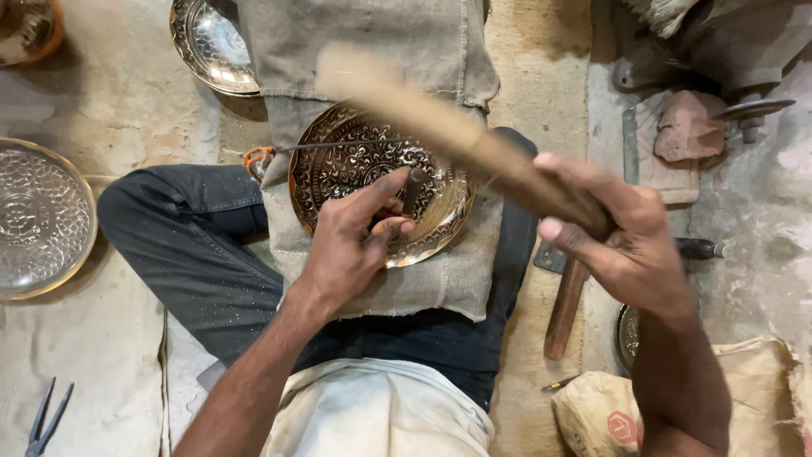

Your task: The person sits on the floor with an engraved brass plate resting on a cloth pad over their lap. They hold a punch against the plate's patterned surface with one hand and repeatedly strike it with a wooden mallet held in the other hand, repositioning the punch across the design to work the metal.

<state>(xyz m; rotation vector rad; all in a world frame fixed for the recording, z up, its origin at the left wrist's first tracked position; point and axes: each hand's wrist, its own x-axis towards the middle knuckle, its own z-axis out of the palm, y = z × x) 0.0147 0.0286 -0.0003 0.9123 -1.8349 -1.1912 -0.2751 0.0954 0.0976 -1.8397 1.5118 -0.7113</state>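
Brass plate (381,182), engraved, thin, stiff and probably easily dented, lies on burlap cloth (440,279) across the person's lap, best steadied by its rim, while left hand (355,241) pinches a small chisel (412,190) and right hand (622,241) clenches a blurred wooden mallet (440,127).

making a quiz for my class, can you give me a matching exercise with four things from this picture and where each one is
Things:
1. engraved brass plate
2. silver patterned plate
3. pliers
4. wooden stick

Places:
A. bottom left corner, on the floor
B. in the right hand, raised and blurred
C. on the burlap cloth over the lap, under the left hand
D. left edge, on the floor

Pairs: 1-C, 2-D, 3-A, 4-B
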